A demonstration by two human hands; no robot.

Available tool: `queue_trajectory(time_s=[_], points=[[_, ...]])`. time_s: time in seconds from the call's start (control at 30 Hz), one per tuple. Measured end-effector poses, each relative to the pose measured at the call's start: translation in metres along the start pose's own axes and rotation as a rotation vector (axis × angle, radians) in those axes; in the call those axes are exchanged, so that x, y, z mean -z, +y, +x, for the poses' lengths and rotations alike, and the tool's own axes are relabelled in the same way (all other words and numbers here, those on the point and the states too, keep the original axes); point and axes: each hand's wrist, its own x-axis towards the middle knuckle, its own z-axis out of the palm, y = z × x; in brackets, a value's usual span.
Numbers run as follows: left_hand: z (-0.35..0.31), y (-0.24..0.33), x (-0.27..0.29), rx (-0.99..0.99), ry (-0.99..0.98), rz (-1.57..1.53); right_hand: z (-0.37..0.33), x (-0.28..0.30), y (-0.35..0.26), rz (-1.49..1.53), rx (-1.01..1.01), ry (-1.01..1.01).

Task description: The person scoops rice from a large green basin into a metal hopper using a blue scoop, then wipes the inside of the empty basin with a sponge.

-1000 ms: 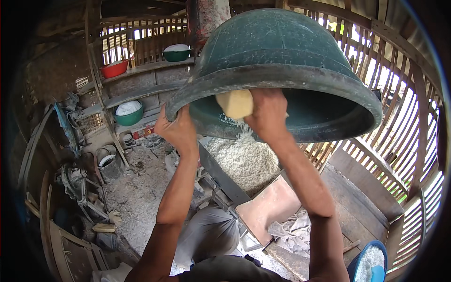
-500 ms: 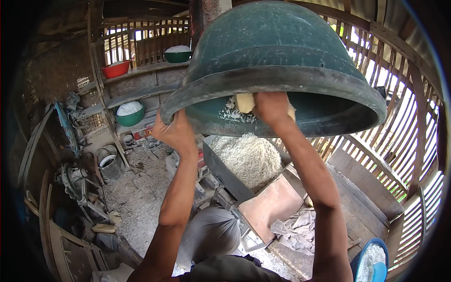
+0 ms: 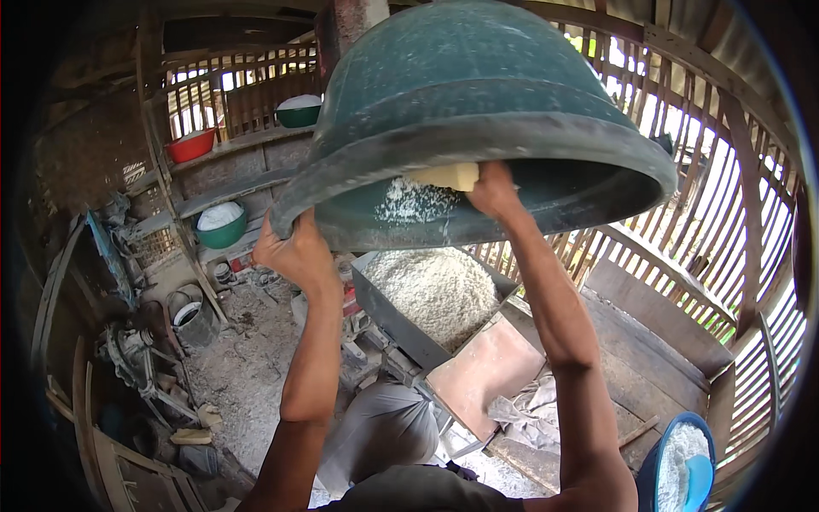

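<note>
A big dark green plastic tub is held tilted, mouth downward, high in front of me. My left hand is closed around its rim at the left. My right hand reaches under the rim and grips a pale yellow sponge against the inside wall; its fingertips are partly hidden. White crumbly bits cling to or fall from the wall beside the sponge. Below the tub, a metal hopper holds a heap of white moist-looking grain or meal.
Filled green and red basins stand on shelves at the left. Machinery lies left on the dusty floor. A grey sack sits near me. At lower right is a blue tub of white powder with a scoop.
The whole view has shifted a little, moving the surroundings leftward. My right hand and the sponge have slid rightward along the tub's inside; more loose white bits show beside them.
</note>
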Motion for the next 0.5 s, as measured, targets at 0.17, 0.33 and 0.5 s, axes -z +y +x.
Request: queue_trajectory(time_s=[0.17,0.33,0.5], points=[[-0.016,-0.015,-0.014,0.033,-0.03,-0.042,0.005,-0.027,0.041,-0.028,0.265,0.273],[-0.018,-0.027,-0.001,0.035,0.013,-0.002,-0.027,0.018,-0.035,0.041,0.226,-0.003],[-0.027,-0.02,-0.01,0.065,-0.018,-0.006,-0.022,-0.02,-0.024,-0.46,0.277,0.005]])
